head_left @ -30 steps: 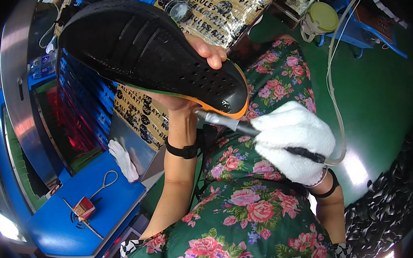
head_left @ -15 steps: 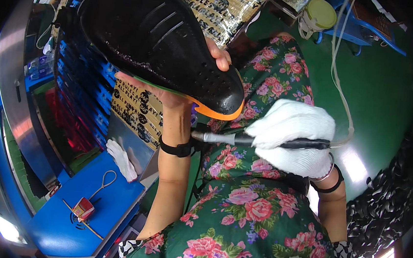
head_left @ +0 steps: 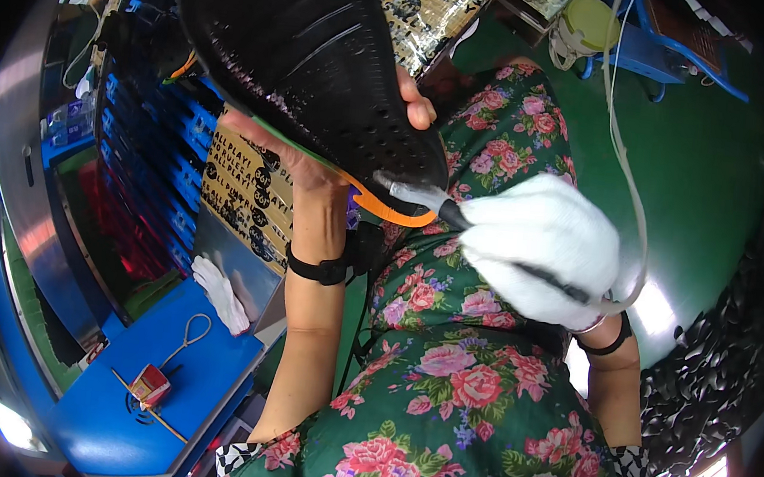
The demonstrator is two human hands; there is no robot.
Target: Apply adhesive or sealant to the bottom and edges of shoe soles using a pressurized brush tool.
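Observation:
A black shoe sole (head_left: 294, 45), with an orange and green edge and small holes near its narrow end, is held tilted before me. My bare left hand (head_left: 290, 150) grips it by its sides, fingers showing at its right edge and palm beneath. In a white glove, my right hand (head_left: 540, 248) is closed around a hose-fed brush (head_left: 422, 197) with a black handle. The brush's pale tip lies over the narrow end of the sole, apparently touching it. Whitish specks run along the sole's left side.
A pale hose (head_left: 628, 178) runs from the brush up past my right side. Left stands a blue table (head_left: 126, 411) with a white glove (head_left: 220, 295) and a small red box (head_left: 149, 386). A rack (head_left: 148, 154) stands beyond. Black scraps (head_left: 705, 394) are heaped at right.
My right hand has turned the brush and brought its tip up and left onto the sole's narrow end. The sole has shifted slightly and tipped in my left hand.

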